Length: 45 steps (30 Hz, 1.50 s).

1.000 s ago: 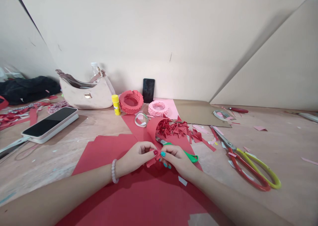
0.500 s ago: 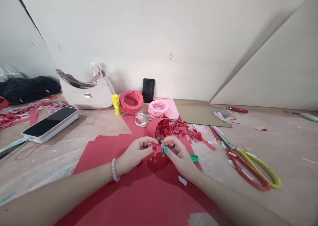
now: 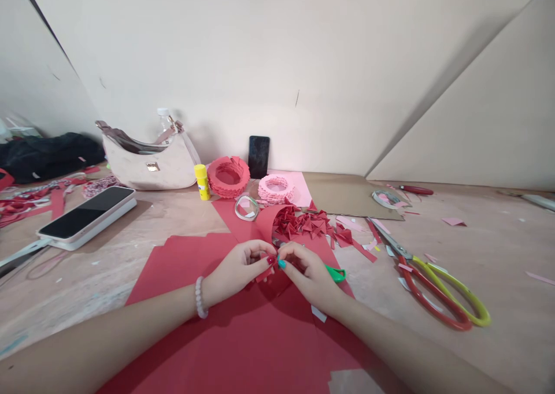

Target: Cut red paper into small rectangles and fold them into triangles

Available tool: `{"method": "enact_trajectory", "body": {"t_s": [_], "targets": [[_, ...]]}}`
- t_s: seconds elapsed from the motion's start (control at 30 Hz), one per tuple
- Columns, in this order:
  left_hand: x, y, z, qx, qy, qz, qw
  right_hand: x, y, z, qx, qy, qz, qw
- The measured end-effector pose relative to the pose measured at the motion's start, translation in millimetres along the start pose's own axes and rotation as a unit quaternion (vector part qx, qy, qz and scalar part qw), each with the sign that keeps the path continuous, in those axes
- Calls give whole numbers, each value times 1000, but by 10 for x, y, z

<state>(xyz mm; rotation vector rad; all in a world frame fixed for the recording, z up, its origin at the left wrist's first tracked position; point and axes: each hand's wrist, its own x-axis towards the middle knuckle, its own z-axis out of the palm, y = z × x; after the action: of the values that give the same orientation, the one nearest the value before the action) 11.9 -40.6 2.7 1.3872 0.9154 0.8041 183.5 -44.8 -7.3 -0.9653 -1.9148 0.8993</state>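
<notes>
Over the stacked red paper sheets [image 3: 217, 348], my left hand [image 3: 243, 267] pinches a small red paper piece [image 3: 263, 275] between thumb and fingers. My right hand [image 3: 310, 275] meets it at the fingertips, closed on the same piece, which the fingers mostly hide. Just beyond the hands lies a curled red paper tube [image 3: 263, 223], with many small folded red paper pieces [image 3: 314, 223] spilling from its right end. A green-handled tool [image 3: 336, 274] lies partly hidden behind my right hand.
Large scissors [image 3: 427, 287] with red and yellow handles lie at right, near paper scraps. Behind are a glue stick [image 3: 202, 183], a red paper ring [image 3: 229, 177], a pink paper ring [image 3: 276, 189], a tape roll [image 3: 246, 208] and a leaning phone [image 3: 259, 157]. A handbag [image 3: 151, 166] stands left.
My right hand has shifted slightly left, its fingertips closing against those of my left hand. More of the green-handled tool now shows. The left hand has barely moved.
</notes>
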Motion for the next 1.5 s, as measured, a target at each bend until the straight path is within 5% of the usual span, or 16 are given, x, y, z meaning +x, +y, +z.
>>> {"method": "enact_trajectory", "body": {"t_s": [0.23, 0.6, 0.77, 0.97, 1.5], "targets": [[-22, -17, 19, 44, -13, 29, 999, -1, -25, 79, 116, 14, 84, 990], [-55, -40, 39, 162, 20, 72, 984, -17, -56, 106, 182, 38, 79, 979], [-42, 10, 46, 82, -8, 47, 995, -29, -87, 107, 197, 33, 97, 975], [-27, -7, 65, 36, -22, 31, 999, -40, -79, 101, 131, 31, 56, 989], [-4, -51, 31, 132, 9, 63, 989, -77, -43, 94, 46, 53, 14, 997]]}}
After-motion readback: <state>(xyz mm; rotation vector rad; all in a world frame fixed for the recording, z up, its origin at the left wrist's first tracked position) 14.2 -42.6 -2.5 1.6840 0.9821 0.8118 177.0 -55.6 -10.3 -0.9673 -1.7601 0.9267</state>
